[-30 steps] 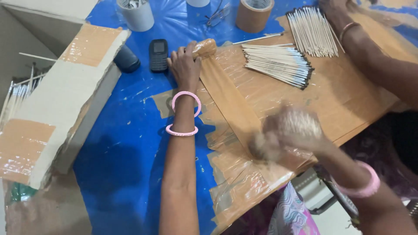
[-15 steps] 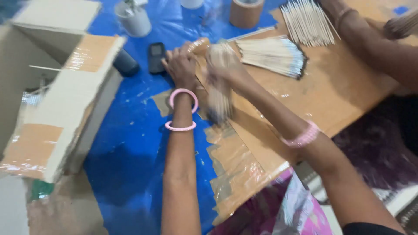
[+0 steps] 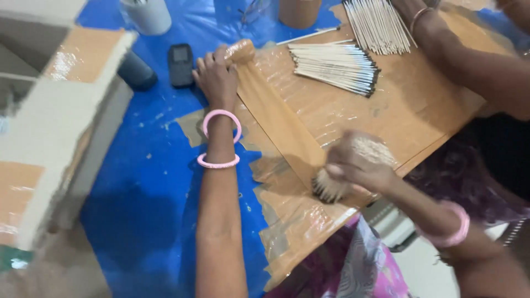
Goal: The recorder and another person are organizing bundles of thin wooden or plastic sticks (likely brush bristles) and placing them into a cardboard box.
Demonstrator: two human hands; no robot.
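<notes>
My left hand [image 3: 216, 77] presses down the far end of a long brown paper strip [image 3: 279, 118] that lies on a cardboard board [image 3: 419, 105] wrapped in clear tape. That arm wears two pink bangles [image 3: 220, 144]. My right hand [image 3: 359, 163] is shut on a thick bundle of thin sticks [image 3: 345, 176], its lower end resting on the near end of the strip. A fan of sticks with dark tips [image 3: 337, 66] lies on the board behind.
A dark phone [image 3: 181, 65] and a dark cylinder [image 3: 135, 70] lie on the blue sheet [image 3: 154, 182]. A white cup [image 3: 148, 15] and a tape roll [image 3: 301, 11] stand at the back. A taped cardboard box [image 3: 55, 121] is left. Another person's arm [image 3: 469, 60] reaches over more sticks [image 3: 378, 25].
My right hand with the stick bundle went up the strip toward my left hand, then came back down to the strip's near end. My left hand stayed put.
</notes>
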